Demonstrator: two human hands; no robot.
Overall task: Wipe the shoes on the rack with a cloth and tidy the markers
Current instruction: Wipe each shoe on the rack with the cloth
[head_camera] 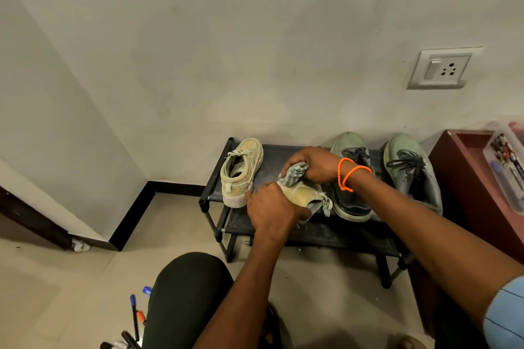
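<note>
My left hand grips a yellow-green canvas shoe, held tilted just above the black shoe rack. My right hand, with an orange cord at the wrist, holds a bunched grey-green cloth against the top of that shoe. Its matching shoe stands on the rack's left end. Two grey-green sneakers with dark laces stand on the right part. Several markers lie scattered on the floor at the lower left, beside my knee.
A dark red cabinet stands to the right of the rack, with a clear plastic box on top. A wall socket sits above the rack. My knee in black fabric is low in the middle. Beige tiled floor spreads to the left.
</note>
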